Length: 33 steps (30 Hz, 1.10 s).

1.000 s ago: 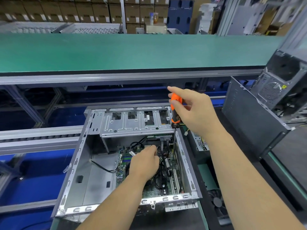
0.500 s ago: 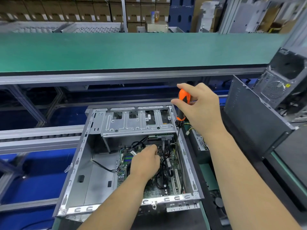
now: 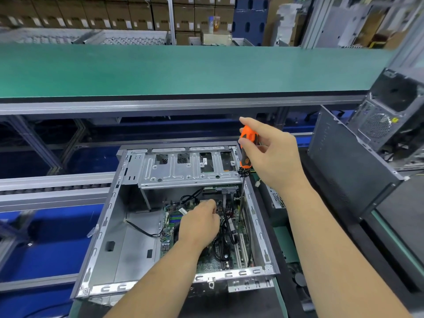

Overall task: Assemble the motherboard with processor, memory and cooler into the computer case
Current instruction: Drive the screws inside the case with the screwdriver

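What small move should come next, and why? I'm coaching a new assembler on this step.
Probably turn the screwdriver to drive the screw. The right hand grips its orange handle upright, and the shaft reaches down inside the computer case to the motherboard near the right wall, where the tip seems to rest. The left hand rests on the board, apparently steadying it.

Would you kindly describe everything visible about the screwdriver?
The screwdriver has a chunky orange handle with black grip patches, a knurled black collar beneath it and a long thin dark metal shaft. It stands almost upright inside the open computer case, by its right wall. The right hand pinches the handle between thumb and fingers. Its tip reaches down to the motherboard, near its right edge; the contact is too small to make out.
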Each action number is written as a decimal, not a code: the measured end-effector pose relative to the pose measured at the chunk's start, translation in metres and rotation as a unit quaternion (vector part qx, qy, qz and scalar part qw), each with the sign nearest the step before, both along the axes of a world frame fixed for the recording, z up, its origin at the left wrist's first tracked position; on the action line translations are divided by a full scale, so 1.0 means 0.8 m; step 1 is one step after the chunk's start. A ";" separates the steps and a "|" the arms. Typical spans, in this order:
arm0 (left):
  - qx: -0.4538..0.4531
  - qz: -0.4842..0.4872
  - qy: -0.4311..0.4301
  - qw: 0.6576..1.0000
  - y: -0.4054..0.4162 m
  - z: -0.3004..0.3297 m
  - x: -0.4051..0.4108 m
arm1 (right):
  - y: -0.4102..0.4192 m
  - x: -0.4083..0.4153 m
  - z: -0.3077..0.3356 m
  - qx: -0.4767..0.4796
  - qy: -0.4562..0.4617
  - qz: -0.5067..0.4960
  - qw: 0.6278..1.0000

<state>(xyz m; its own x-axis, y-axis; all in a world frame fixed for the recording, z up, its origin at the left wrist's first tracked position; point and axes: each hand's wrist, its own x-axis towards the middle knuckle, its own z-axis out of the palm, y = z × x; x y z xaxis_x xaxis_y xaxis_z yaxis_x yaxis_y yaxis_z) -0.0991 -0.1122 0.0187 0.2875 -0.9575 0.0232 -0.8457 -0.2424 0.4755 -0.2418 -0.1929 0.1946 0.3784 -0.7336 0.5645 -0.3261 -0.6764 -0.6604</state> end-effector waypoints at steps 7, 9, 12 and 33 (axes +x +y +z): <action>-0.032 0.013 0.073 0.997 0.001 0.011 -0.004 | -0.008 -0.001 0.010 0.000 0.021 -0.008 1.000; -0.085 0.025 0.191 0.978 0.003 0.024 -0.008 | -0.006 -0.001 0.025 -0.023 0.002 -0.009 1.000; -0.194 0.047 0.348 0.916 0.005 0.058 -0.014 | -0.004 0.005 0.059 -0.049 -0.036 0.000 0.998; -0.247 0.027 0.462 0.852 0.017 0.149 0.023 | 0.016 0.056 0.048 -0.010 -0.037 -0.010 0.999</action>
